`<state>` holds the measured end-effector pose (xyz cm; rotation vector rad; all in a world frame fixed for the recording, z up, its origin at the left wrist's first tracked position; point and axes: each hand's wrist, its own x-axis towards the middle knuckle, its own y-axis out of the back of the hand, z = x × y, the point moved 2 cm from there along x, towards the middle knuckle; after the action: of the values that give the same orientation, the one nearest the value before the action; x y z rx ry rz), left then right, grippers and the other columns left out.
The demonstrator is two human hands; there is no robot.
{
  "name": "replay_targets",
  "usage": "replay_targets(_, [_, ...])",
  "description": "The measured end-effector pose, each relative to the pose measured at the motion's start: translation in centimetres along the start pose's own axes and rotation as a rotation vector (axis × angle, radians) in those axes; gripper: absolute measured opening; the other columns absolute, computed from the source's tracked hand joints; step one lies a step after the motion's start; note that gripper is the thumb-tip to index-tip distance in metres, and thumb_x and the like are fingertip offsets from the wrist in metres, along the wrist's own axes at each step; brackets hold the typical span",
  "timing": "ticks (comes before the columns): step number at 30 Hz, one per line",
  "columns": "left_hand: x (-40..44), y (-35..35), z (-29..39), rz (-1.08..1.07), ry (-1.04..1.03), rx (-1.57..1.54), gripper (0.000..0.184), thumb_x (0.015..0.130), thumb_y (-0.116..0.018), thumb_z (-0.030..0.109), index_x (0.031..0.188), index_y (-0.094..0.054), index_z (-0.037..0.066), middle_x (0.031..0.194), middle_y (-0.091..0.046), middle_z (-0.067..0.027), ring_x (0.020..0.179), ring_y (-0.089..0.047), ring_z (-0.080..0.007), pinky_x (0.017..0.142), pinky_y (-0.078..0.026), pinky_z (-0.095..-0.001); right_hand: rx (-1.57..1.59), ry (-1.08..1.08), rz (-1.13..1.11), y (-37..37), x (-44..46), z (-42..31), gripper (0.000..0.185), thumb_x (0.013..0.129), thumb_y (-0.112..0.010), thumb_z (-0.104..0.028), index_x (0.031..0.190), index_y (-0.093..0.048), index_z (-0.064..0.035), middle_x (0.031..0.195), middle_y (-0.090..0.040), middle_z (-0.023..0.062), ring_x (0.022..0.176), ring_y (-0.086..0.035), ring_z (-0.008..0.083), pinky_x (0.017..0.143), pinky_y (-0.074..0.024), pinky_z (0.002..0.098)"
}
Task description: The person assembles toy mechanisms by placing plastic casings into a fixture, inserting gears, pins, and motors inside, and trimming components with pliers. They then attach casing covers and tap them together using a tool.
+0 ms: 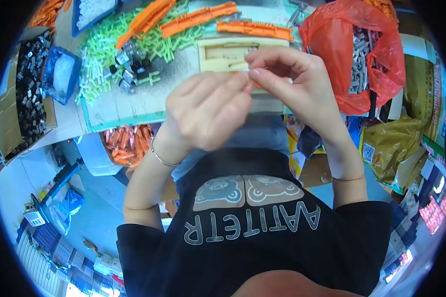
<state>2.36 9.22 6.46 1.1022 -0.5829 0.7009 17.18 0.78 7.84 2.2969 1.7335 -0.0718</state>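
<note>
My left hand (pixel 208 106) is closed, its fingertips pinched on an orange part (pixel 256 84) that is mostly hidden by the fingers. On the other side of that part, my right hand (pixel 299 79) brings thumb and index finger together, with a small pale piece between them that is too small to make out. Both hands meet over a cream-coloured fixture (pixel 210 48) on the bench. Long orange parts (pixel 255 29) lie just beyond the fixture. Green branched pieces (pixel 168 44) are heaped to its left, with dark and clear small parts (pixel 129 67) beside them.
A red plastic bag (pixel 327 54) of grey metal pieces stands at the right. At the left are a blue tray (pixel 62 74) and a box of black parts (pixel 32 94). Below the bench edge sits a container of orange pieces (pixel 129 146). Yellow bags (pixel 393 146) lie at the lower right.
</note>
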Motion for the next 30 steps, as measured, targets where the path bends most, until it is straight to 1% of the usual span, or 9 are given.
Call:
replay_targets(1, [-0.8,-0.1,0.6,-0.049,-0.115,0.047,0.01,0.07,-0.068,0.003,0.076,-0.059,0.004,0.078,-0.066,-0.0089,0.067,-0.065,-0.0221,0.06,-0.053,-0.0298,0.004,-0.02,-0.008,-0.1,-0.3,0.4,0.005,0.084,-0.064,-0.003,0.084,-0.062,0.0017,0.097,-0.063,0.0084,0.086,-0.062,0.0135,0.077,-0.0483,0.0239])
replay_targets(3, [-2.1,-0.1,1.1,-0.071,-0.16,0.045,0.008,0.071,-0.065,0.005,0.076,-0.06,0.004,0.083,-0.066,-0.0115,0.071,-0.066,-0.023,0.062,-0.054,-0.0304,-0.545,0.372,-0.033,-0.4,-1.0,0.6,0.009,0.077,-0.067,-0.004,0.081,-0.06,-0.0006,0.097,-0.057,0.0097,0.09,-0.057,0.0206,0.079,-0.0451,0.0292])
replay_targets(5, [-3.0,0.3,1.5,-0.198,-0.021,-0.046,0.02,0.068,-0.074,0.002,0.082,-0.062,0.003,0.091,-0.067,-0.012,0.077,-0.066,-0.0247,0.064,-0.054,-0.0327,-0.518,0.391,-0.043,-0.9,-1.2,1.7,0.013,0.072,-0.068,-0.006,0.08,-0.058,-0.0029,0.094,-0.052,0.0105,0.094,-0.05,0.0265,0.081,-0.0413,0.0341])
replay_targets(10, [-4.6,0.1,-0.9,-0.185,0.02,0.097,0.021,0.072,-0.069,0.012,0.09,-0.065,0.003,0.094,-0.064,-0.0098,0.086,-0.063,-0.0225,0.073,-0.052,-0.0343,-0.759,0.714,0.065,-1.2,0.6,3.3,0.014,0.073,-0.069,-0.007,0.082,-0.059,-0.0054,0.098,-0.053,0.0083,0.094,-0.05,0.0259,0.081,-0.0401,0.0344])
replay_targets(12, [-4.5,-0.1,-1.5,-0.244,0.092,0.137,0.023,0.072,-0.07,0.013,0.094,-0.066,0.007,0.097,-0.063,-0.0045,0.091,-0.06,-0.0197,0.082,-0.047,-0.0369,-0.801,0.736,0.059,-1.5,1.2,4.2,0.014,0.073,-0.069,-0.007,0.083,-0.059,-0.0064,0.098,-0.054,0.0077,0.094,-0.049,0.0258,0.081,-0.0391,0.0346])
replay_targets(16, [-4.4,-0.4,-1.8,-0.256,0.096,0.121,0.025,0.07,-0.07,0.015,0.094,-0.066,0.01,0.09,-0.06,-0.0015,0.086,-0.059,-0.0177,0.082,-0.045,-0.0359,-0.924,0.7,0.081,-1.7,1.0,3.7,0.016,0.074,-0.07,-0.01,0.086,-0.06,-0.0088,0.1,-0.055,0.006,0.096,-0.049,0.0254,0.083,-0.0354,0.0353])
replay_targets(19, [-4.0,-1.0,-1.8,-0.279,0.087,0.133,0.023,0.069,-0.071,0.016,0.092,-0.066,0.013,0.083,-0.054,0.0006,0.082,-0.057,-0.0162,0.08,-0.043,-0.0345,-0.854,0.488,0.127,-1.8,0.8,3.7,0.017,0.073,-0.071,-0.012,0.086,-0.059,-0.0094,0.102,-0.056,0.0055,0.097,-0.048,0.0247,0.083,-0.0337,0.0357])
replay_targets(27, [-3.5,-0.8,-1.8,-0.202,0.059,0.128,0.021,0.066,-0.071,0.017,0.086,-0.064,0.013,0.08,-0.052,0.0015,0.075,-0.054,-0.0157,0.072,-0.039,-0.0316,-0.921,0.527,0.061,1.1,3.0,0.3,0.021,0.072,-0.074,-0.022,0.084,-0.061,-0.0094,0.095,-0.06,0.0066,0.092,-0.057,0.0259,0.085,-0.037,0.0346])
replay_targets(30, [-2.3,0.6,-2.4,-0.109,0.109,0.056,0.023,0.062,-0.073,0.014,0.083,-0.063,0.013,0.076,-0.053,0.0014,0.068,-0.051,-0.0159,0.066,-0.035,-0.0305,-0.991,0.477,0.414,6.5,7.4,-3.1,0.006,0.081,-0.063,-0.002,0.079,-0.059,0.0018,0.075,-0.056,0.0043,0.067,-0.053,0.0104,0.061,-0.042,0.024])
